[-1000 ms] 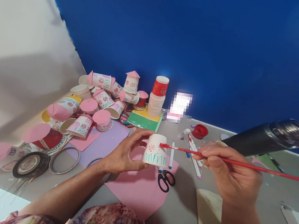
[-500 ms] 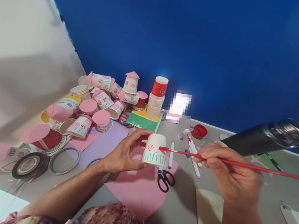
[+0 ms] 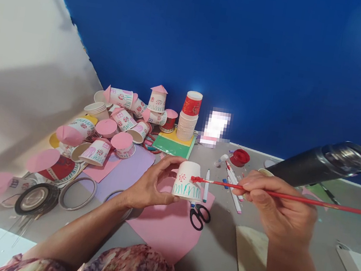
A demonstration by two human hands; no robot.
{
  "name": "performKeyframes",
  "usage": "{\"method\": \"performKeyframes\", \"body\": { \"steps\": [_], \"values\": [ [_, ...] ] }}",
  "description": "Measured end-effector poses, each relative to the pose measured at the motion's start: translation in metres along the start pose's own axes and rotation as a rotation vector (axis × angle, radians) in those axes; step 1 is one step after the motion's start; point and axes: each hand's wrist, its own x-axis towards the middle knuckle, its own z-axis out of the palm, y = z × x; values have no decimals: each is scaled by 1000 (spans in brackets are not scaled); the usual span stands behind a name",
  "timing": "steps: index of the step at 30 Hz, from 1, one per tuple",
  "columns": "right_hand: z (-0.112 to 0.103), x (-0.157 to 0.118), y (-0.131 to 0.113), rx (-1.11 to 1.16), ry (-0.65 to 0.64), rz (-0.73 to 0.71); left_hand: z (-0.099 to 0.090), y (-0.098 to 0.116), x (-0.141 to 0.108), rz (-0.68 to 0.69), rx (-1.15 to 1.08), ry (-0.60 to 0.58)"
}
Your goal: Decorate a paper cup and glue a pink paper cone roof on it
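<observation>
My left hand (image 3: 154, 183) grips a white paper cup (image 3: 187, 187) by its left side, thumb low and fingers behind. The cup is upside down, with green grass-like strokes round its rim and a cluster of red dabs above them. Between thumb and fingers, my right hand (image 3: 280, 209) pinches a thin red paintbrush (image 3: 227, 185). Its red-loaded tip touches the right part of the cup's wall. Below the cup lies a sheet of pink paper (image 3: 166, 233), with black-handled scissors (image 3: 200, 217) on its right edge.
Decorated paper cups with pink paper tops (image 3: 98, 150) are heaped at the left. Behind stands a stack of cups (image 3: 187, 125). Several markers (image 3: 234, 186), a red paint pot (image 3: 240, 158) and a dark flask (image 3: 319, 163) lie to the right. Tape rolls (image 3: 37, 199) sit at left.
The brush tip has shifted very slightly left on the cup's wall. Both hands keep their hold, and the view has moved a little.
</observation>
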Motion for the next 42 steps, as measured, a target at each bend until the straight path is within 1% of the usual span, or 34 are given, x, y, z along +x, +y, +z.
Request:
{"method": "performKeyframes", "body": {
  "steps": [4, 9, 14, 19, 23, 24, 28, 33, 37, 42],
  "values": [
    [0, 0, 1, 1, -38, 11, 0, -1, 0, -1, -13, -8],
    [1, 1, 0, -5, 18, -24, 0, -3, 0, 12, -9, -18],
    [1, 1, 0, 20, -49, -4, 0, -3, 0, 9, 12, -23],
    [0, 1, 1, 28, -23, -33, 1, -1, 0, 9, 3, -23],
    [0, 2, 1, 21, -91, -43, 2, -1, 0, 10, -1, -26],
    [0, 2, 1, 18, -91, -49, 2, -1, 0, 11, -3, -27],
    [0, 3, 1, -2, -15, -85, 3, -2, 0, 12, 10, -20],
    [-2, 2, 2, -16, -75, -86, 3, -2, -1, 11, 3, -27],
    [-3, 2, 3, -26, -28, -92, 4, -1, 0, 4, 3, -29],
    [-4, 3, 2, -16, -84, -70, 4, -2, 0, 5, 6, -23]
  ]
}}
